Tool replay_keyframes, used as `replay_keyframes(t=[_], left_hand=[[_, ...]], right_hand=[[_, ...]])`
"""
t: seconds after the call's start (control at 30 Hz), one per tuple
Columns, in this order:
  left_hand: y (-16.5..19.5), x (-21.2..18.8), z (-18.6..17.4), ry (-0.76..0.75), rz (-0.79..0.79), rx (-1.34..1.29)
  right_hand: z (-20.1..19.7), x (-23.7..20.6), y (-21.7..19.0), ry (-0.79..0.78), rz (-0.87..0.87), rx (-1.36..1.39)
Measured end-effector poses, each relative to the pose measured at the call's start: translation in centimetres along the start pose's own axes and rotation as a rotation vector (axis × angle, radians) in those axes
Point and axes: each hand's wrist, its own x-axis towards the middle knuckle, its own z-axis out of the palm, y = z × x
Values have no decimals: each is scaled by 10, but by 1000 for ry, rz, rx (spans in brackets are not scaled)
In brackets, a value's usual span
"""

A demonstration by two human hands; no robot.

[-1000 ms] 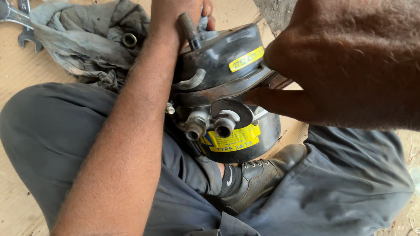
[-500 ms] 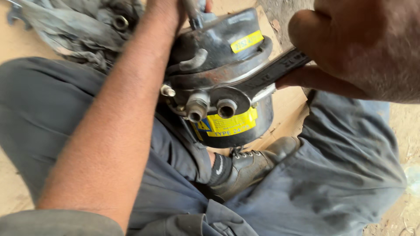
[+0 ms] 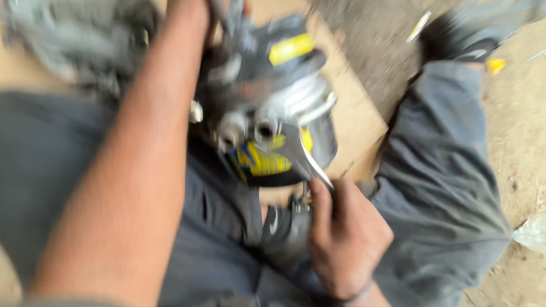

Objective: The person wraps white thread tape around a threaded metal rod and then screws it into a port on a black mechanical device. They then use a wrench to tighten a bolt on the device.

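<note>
A yellow rectangular label (image 3: 291,48) sits at twelve o'clock on the black canister (image 3: 273,108); a larger yellow-and-blue label (image 3: 267,159) wraps its lower side at six o'clock, blurred by motion.

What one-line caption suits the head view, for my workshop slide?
Right hand holds a shiny metal spanner against a port of the black, yellow-labelled cylindrical metal chamber; left hand grips its top.

We note a black canister (image 3: 273,108) with yellow and blue labels, a silver wrench (image 3: 301,156), grey trousers (image 3: 438,187), tan cardboard (image 3: 352,113), and a black shoe (image 3: 281,233).
</note>
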Motion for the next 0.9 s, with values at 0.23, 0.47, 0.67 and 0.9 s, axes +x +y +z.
replay_keyframes(t=[0.23,0.47,0.67,0.9], left_hand=[[12,17,-6,-19,8,-3],[19,10,-8,-26,-12,-1],[12,15,-14,-33,-10,-2],[-11,28,-20,-52,-5,-42]], right_hand=[[-77,129,4,-207,-514,-502],[-71,228,-43,-507,-978,-585],[-64,240,-83,-556,-1092,-623],[-73,174,-78,-408,-806,-451]])
